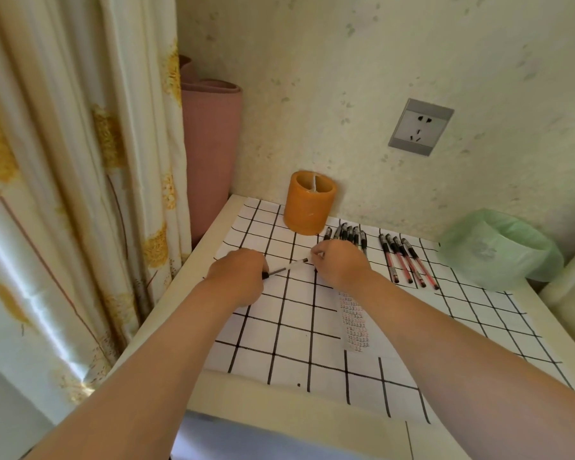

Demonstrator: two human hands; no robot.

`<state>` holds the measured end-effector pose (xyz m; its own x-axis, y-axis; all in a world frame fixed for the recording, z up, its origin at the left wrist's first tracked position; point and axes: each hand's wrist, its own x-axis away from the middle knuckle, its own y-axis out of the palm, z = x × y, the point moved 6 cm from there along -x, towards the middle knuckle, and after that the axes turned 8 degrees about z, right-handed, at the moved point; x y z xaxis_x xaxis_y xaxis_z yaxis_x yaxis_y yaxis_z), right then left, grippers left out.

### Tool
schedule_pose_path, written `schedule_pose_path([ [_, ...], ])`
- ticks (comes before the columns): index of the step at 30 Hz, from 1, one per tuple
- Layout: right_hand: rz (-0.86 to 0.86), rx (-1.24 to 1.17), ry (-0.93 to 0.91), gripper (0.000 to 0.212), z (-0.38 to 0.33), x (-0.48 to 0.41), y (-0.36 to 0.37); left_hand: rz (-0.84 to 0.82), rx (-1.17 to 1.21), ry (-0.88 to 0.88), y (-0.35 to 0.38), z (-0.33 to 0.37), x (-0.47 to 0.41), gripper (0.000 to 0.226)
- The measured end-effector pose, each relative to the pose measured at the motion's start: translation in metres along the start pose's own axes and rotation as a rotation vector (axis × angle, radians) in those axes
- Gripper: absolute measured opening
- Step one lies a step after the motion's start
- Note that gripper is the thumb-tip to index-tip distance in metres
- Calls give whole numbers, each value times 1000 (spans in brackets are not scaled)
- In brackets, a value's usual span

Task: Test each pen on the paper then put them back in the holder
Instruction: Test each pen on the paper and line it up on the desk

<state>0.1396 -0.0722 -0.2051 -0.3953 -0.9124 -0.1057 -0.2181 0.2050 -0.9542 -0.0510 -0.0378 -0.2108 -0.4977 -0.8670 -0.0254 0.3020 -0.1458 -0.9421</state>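
My left hand (238,278) grips a clear-barrelled pen (287,268) near its black end, and the pen lies almost level above the gridded sheet (292,346). My right hand (341,267) pinches something small at the pen's far tip; what it is stays hidden under the fingers. Behind my hands stands an orange round holder (307,202) with a divider inside and no pens showing in it. Several black pens (349,234) lie in a row right of the holder. Several red pens (407,260) lie further right. A narrow paper strip (354,322) covered in scribbles lies under my right forearm.
A small bin lined with a green bag (498,249) stands at the table's right back corner. A rolled pink mat (210,151) leans in the corner beside a flowered curtain (80,180). A wall socket (419,127) sits above the pens.
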Motion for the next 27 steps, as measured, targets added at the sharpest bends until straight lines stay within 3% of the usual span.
schedule_pose_path([
  [5, 112, -97, -73, 38, 1, 11, -11, -19, 116, 80, 4, 13, 3, 33],
  [8, 228, -122, -242, 38, -5, 29, -23, 6, 189, 140, 1, 28, 7, 31],
  [13, 190, -53, -476, 35, -7, 64, -31, 63, 317, 247, -3, 57, 11, 28],
  [18, 129, -13, -414, 30, 19, 84, -36, 36, 425, 234, 2, 74, 12, 21],
  [22, 91, 23, -391, 31, 48, 92, -38, -15, 329, 232, 10, 81, 13, 11],
  [27, 78, -9, -385, 22, 61, 95, -36, -39, 251, 239, 19, 94, 15, 14],
])
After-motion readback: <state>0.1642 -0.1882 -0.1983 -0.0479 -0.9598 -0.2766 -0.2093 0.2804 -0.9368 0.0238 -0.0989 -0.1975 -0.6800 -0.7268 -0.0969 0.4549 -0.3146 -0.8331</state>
